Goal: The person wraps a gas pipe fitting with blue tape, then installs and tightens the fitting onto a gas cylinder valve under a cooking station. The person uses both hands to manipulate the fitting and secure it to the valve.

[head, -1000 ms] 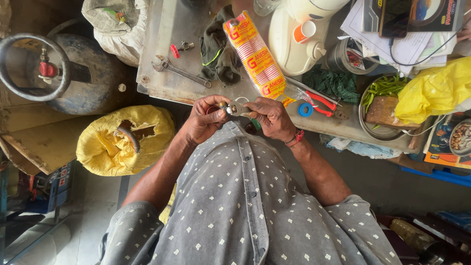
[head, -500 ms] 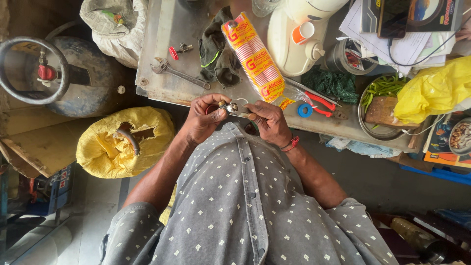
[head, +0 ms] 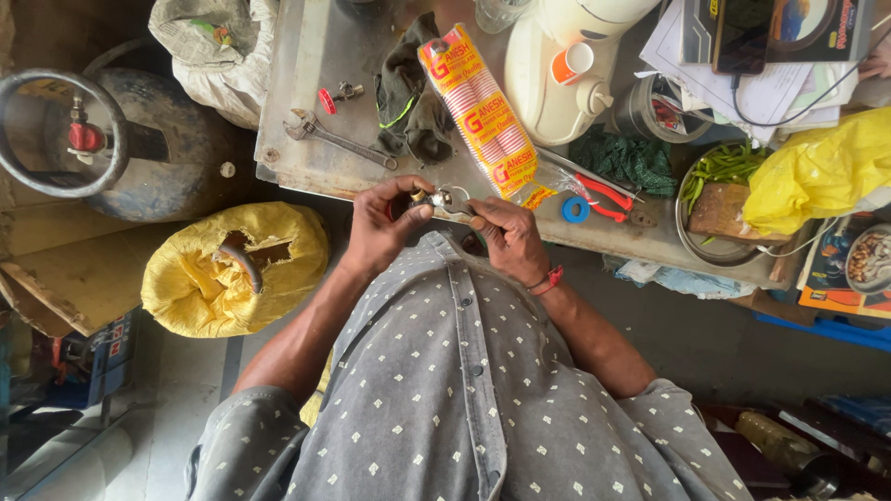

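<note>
My left hand (head: 382,225) and my right hand (head: 509,237) meet just in front of the metal table's near edge (head: 306,176). Between the fingertips of both hands sits a small shiny metal part (head: 444,200); its exact shape is too small to tell. The left thumb and fingers pinch one end, and the right fingers hold the other. A red thread band circles my right wrist. Just behind the hands lies a long sleeve of stacked paper cups (head: 478,111) in an orange and yellow wrapper.
On the table lie an adjustable wrench (head: 336,141), a dark rag (head: 413,97), red-handled pliers (head: 608,197), a blue tape roll (head: 575,209) and a white appliance (head: 561,70). A gas cylinder (head: 121,139) and a yellow sack (head: 237,269) stand at left. A yellow bag (head: 817,176) lies at right.
Both hands stay together at the table's edge, with the fingers shifting slightly on the small metal part. The view has drifted a little.
</note>
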